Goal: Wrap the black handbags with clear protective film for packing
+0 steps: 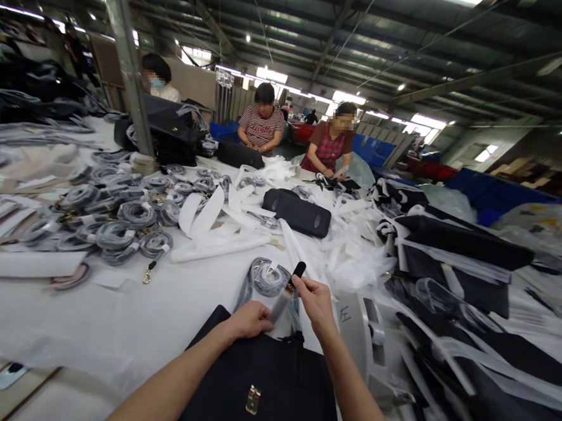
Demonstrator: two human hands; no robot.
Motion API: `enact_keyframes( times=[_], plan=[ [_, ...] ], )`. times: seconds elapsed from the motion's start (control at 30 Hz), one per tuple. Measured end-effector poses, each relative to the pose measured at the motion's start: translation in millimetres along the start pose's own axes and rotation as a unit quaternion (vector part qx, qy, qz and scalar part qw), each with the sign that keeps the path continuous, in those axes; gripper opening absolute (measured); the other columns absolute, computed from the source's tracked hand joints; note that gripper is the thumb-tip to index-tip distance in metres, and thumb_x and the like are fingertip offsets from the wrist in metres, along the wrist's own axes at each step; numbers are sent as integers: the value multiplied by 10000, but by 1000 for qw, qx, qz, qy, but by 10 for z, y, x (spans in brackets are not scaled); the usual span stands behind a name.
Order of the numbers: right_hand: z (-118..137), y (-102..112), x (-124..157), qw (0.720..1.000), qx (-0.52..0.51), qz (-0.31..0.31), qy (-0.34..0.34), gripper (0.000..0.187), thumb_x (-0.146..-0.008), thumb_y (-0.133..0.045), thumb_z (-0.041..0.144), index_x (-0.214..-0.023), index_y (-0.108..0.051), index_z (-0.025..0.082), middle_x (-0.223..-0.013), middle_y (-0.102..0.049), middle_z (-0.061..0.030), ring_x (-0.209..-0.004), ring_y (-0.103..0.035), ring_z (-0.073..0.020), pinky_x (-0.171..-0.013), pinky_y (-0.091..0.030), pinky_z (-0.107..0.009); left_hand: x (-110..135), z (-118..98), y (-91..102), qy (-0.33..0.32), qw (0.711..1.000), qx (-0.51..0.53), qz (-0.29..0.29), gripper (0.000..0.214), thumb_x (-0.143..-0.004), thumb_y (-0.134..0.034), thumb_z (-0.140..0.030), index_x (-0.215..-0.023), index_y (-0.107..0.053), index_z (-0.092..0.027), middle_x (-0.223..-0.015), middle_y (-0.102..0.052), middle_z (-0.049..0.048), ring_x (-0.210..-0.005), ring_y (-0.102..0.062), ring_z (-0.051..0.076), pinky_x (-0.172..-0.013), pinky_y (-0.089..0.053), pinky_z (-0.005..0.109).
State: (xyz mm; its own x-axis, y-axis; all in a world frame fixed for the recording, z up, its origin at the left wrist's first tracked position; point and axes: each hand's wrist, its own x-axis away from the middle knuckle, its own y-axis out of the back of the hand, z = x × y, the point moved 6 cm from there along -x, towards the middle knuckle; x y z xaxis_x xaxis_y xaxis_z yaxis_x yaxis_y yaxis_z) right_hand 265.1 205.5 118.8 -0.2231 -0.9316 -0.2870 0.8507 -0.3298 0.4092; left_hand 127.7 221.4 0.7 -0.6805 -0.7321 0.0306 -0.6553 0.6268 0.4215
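Observation:
A black handbag (261,381) with a gold clasp (253,399) lies on the white table right in front of me. My left hand (250,320) is closed on the bag's top edge, where a strap wrapped in clear film leaves it. My right hand (316,301) pinches that black strap (292,282) near its bare tip and holds it up. Just beyond my hands lies a coiled strap in plastic wrap (270,278).
Several wrapped strap coils (128,217) cover the left of the table (112,321). White paper strips (222,232) and another black bag (297,213) lie in the middle. Stacked black bags (458,272) fill the right. Three people (262,123) work at the far end. A phone (9,375) lies near left.

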Motion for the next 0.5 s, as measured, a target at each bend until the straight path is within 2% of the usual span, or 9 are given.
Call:
enact_keyframes(
  times=[0.1, 0.3, 0.4, 0.5],
  plan=[
    [-10, 9, -15, 1000, 5, 1, 3, 485, -721, -587, 585, -483, -471, 179, -492, -327, 52, -491, -310, -96, -472, -222, -244, 15, -6, -16, 1, 1000, 1, 13, 150, -670, -588, -293, -633, -600, -148, -526, -423, -63, -515, -387, 102, -503, -242, 224],
    [-6, 22, -36, 1000, 21, 1, 14, 475, -754, -559, 571, -505, -489, 174, -483, -336, 54, -481, -314, -96, -468, -225, -241, 53, -55, -29, -5, 1000, -15, 25, 149, -670, -585, -295, -668, -623, -151, -547, -434, -61, -526, -398, 104, -509, -264, 222],
    [64, 32, 3, 999, 30, 7, 24, 468, -772, -551, 553, -510, -516, 166, -479, -385, 45, -477, -346, -99, -470, -257, -239, 69, -78, -17, -12, 999, -37, 20, 165, -690, -576, -302, -689, -636, -149, -555, -446, -56, -540, -416, 111, -511, -273, 222],
    [213, 67, 171, 999, 39, 23, 28, 443, -794, -553, 525, -547, -566, 158, -499, -460, 29, -492, -400, -110, -483, -304, -238, 84, -85, -2, -17, 997, -62, 34, 171, -693, -593, -309, -725, -654, -152, -577, -495, -51, -560, -449, 121, -519, -305, 216]
  ],
)
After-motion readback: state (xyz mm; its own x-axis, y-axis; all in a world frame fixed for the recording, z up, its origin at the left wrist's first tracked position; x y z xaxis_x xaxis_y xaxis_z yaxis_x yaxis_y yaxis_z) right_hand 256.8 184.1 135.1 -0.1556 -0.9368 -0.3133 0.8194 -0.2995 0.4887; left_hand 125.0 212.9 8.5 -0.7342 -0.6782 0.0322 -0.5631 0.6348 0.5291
